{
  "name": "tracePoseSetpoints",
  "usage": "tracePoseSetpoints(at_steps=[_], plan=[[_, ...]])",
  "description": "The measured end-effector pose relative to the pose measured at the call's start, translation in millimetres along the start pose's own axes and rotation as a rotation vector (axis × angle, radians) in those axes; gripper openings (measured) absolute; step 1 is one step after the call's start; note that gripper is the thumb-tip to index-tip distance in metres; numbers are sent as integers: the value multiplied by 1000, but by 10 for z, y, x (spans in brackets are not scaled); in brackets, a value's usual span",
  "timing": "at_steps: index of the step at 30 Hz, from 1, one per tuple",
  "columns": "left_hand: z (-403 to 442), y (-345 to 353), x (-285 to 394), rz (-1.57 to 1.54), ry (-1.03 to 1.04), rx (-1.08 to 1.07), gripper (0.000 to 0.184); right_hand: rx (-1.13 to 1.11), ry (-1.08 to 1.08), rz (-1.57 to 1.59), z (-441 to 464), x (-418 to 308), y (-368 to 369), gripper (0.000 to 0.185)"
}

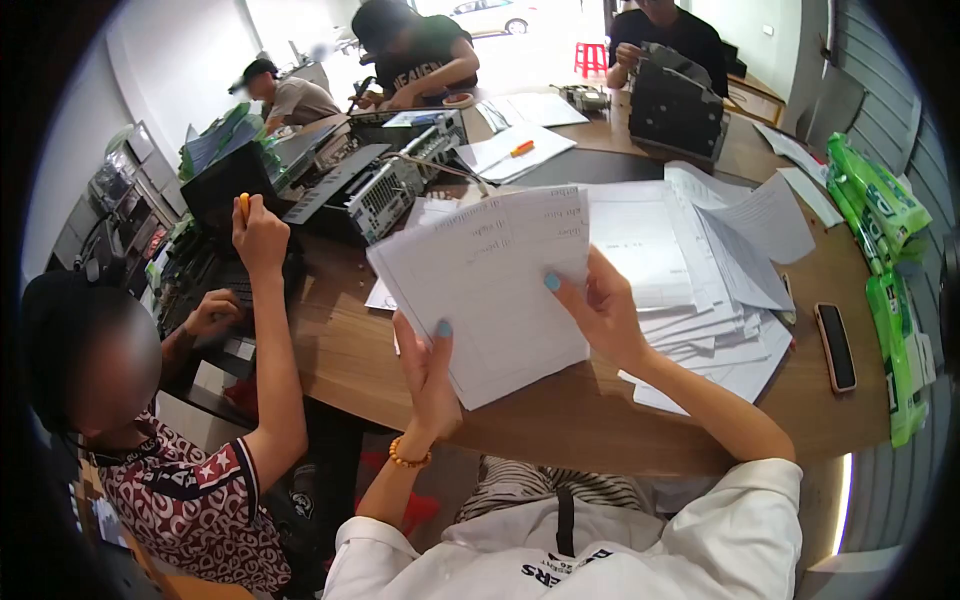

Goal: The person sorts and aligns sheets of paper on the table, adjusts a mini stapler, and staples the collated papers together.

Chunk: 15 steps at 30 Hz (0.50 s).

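Note:
A stack of printed paper sheets [500, 300] is held up over the near edge of the table, its print upside down to my view. My left hand [430, 375] grips the lower left edge, thumb on top and fingers behind. At the right edge my right hand [605, 310] pinches the same stack, thumb across the face. An orange bead bracelet [410, 453] circles my left wrist. Just beyond my right hand lies a spread pile of loose papers [700, 345], some with curled corners.
On the brown table [340, 345] stand opened computer cases [385, 190] and a yellow-orange screwdriver [521, 149]. A phone [836, 348] and green packets [880, 205] lie right. A co-worker [180, 470] sits at left; others work across, one holding a black device [680, 105].

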<state>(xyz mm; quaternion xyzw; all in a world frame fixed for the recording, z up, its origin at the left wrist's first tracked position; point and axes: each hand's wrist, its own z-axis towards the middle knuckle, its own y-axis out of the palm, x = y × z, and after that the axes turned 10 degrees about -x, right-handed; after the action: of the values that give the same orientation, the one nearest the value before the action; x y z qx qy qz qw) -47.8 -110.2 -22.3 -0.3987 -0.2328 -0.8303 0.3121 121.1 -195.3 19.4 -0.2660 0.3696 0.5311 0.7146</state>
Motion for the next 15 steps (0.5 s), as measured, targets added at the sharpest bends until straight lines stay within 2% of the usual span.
tracePoseSetpoints(at_steps=[1, 3, 5, 6, 8, 10, 13, 15], plan=[[-65, 20, -81, -14, -18, 20, 51, -21, 108, -1, -103, 14, -17, 15], [-82, 63, -154, -43, -40, 25, 54, -11, 102, -70, -165, 81, -45, 18], [-132, 41, -111, 136, 125, -24, 59, 79, -90, -109, -175, 6, 76, 20], [-160, 20, -119, 133, 99, -33, 59, 49, -35, -32, -211, 64, 51, 22], [-202, 25, -161, 84, -122, 44, 62, 52, 16, -22, -305, 184, -9, 23], [-186, 28, -156, -4, -131, 50, 64, 60, 59, -27, -308, 182, 9, 24], [-171, 78, -134, -121, -155, 56, 66, 78, 66, 141, -350, 121, -2, 25], [-193, 121, -69, -139, -178, 42, 67, -7, 126, -114, -430, 103, -82, 27]])
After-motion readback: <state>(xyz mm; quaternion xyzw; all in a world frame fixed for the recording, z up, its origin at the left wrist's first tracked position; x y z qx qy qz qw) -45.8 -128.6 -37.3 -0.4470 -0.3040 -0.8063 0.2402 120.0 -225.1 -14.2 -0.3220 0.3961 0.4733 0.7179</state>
